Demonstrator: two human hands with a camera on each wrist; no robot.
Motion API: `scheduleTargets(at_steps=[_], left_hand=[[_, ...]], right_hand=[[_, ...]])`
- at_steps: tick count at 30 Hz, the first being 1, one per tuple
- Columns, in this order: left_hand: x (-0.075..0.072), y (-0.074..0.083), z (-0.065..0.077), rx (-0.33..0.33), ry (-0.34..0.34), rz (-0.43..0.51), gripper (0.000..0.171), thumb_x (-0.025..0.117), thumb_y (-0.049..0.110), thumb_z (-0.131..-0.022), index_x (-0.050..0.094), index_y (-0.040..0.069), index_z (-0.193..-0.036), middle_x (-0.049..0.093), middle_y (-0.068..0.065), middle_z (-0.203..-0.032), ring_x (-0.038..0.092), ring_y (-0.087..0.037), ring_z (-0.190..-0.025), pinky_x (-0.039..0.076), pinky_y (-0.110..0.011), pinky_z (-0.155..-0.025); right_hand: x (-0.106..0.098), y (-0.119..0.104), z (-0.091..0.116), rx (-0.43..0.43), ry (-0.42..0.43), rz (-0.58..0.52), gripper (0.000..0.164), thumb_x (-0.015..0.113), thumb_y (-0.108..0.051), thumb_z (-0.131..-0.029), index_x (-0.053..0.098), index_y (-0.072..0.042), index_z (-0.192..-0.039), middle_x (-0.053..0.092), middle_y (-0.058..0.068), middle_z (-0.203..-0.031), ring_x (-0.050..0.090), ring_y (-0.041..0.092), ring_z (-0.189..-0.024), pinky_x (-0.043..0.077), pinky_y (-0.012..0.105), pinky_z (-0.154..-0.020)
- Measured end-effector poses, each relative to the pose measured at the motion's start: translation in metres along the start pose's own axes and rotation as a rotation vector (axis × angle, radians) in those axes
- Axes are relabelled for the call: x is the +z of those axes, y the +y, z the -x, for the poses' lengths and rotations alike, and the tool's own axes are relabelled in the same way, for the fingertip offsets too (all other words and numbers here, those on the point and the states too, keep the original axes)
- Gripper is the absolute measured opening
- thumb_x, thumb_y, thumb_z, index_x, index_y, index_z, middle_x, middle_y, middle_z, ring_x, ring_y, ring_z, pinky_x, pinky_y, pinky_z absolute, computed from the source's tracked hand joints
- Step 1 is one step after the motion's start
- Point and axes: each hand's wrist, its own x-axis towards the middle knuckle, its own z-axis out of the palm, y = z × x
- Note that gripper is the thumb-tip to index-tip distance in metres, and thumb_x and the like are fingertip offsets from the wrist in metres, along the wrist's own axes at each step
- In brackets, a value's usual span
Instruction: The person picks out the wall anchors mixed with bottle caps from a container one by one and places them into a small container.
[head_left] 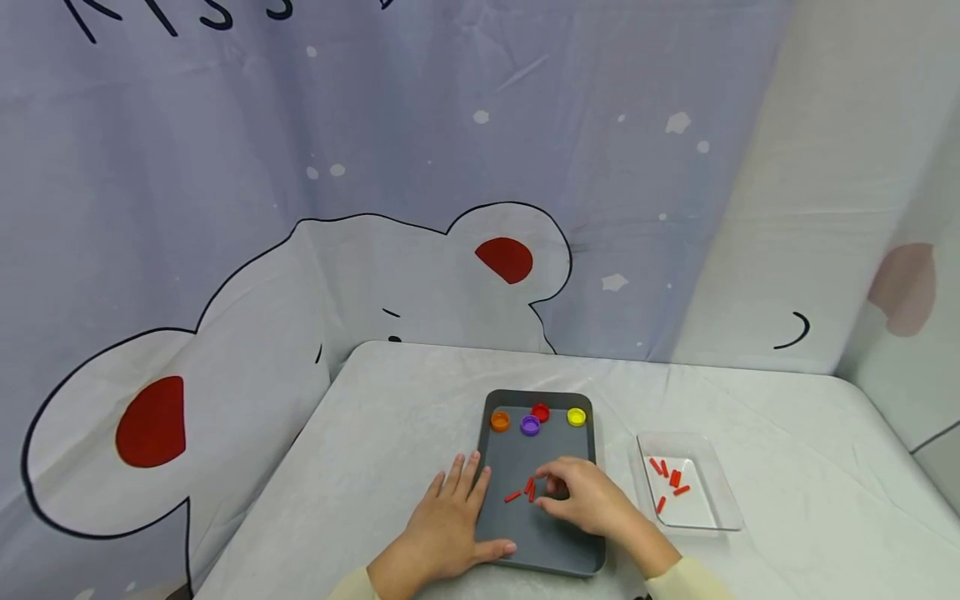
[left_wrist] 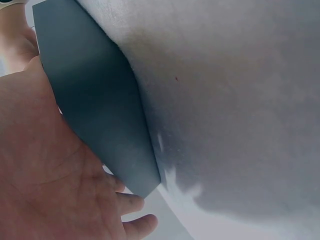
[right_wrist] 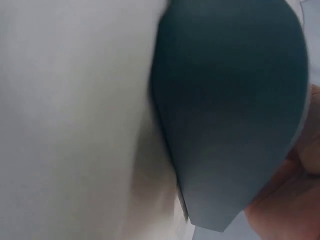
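Note:
A dark grey tray (head_left: pixel 536 542) lies on the table. My left hand (head_left: pixel 447 521) rests at its left side, fingers spread and straight, thumb over the tray's near left corner; the left wrist view shows the palm beside the tray's outer wall. Inside the tray, my right hand (head_left: pixel 588 497) has curled fingers, index and thumb tips at the two ends of a small red stick (head_left: pixel 532 493). A second red stick touches or overlaps it, and another red stick (head_left: pixel 512 497) lies to the left. In the right wrist view the tray wall hides the fingertips.
Along the tray's far end sit orange (head_left: pixel 500 421), purple (head_left: pixel 530 426), red (head_left: pixel 540 412) and yellow (head_left: pixel 576 417) round caps. To the right stands a clear plastic box (head_left: pixel 716 483) holding several red sticks (head_left: pixel 676 478). A white cloth covers the table (head_left: pixel 420 400); a printed curtain (head_left: pixel 390 275) hangs behind.

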Motion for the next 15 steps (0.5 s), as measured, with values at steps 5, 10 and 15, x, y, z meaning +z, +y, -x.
scheduleTargets(at_steps=[5, 10, 15], left_hand=[[-0.0005, 0.0003, 0.0000, 0.006, 0.010, 0.001, 0.109, 0.042, 0.086, -0.085, 0.029, 0.008, -0.161, 0.013, -0.015, -0.169, 0.014, -0.036, -0.155, 0.026, -0.057, -0.118], [-0.0006, 0.0006, 0.0001, 0.010, 0.010, -0.001, 0.109, 0.042, 0.086, -0.085, 0.029, 0.008, -0.160, 0.014, -0.015, -0.169, 0.014, -0.036, -0.155, 0.027, -0.057, -0.118], [-0.0014, 0.0007, 0.0005, 0.010, 0.013, 0.001, 0.109, 0.043, 0.086, -0.085, 0.029, 0.008, -0.160, 0.014, -0.015, -0.169, 0.014, -0.036, -0.155, 0.027, -0.058, -0.118]], right_hand=[[0.0036, -0.0037, -0.0033, 0.034, -0.006, 0.104, 0.025, 0.085, -0.022, -0.082, 0.076, -0.010, -0.102, 0.058, -0.009, -0.078, 0.050, 0.004, -0.073, 0.046, 0.026, -0.065], [0.0063, -0.0056, -0.0059, 0.074, -0.020, 0.170, 0.026, 0.087, -0.026, -0.079, 0.076, -0.013, -0.099, 0.055, -0.010, -0.076, 0.048, 0.004, -0.070, 0.044, 0.026, -0.062], [0.0088, -0.0055, -0.0095, 0.080, -0.027, 0.205, 0.027, 0.088, -0.028, -0.078, 0.076, -0.013, -0.096, 0.053, -0.010, -0.074, 0.047, 0.004, -0.068, 0.042, 0.026, -0.060]])
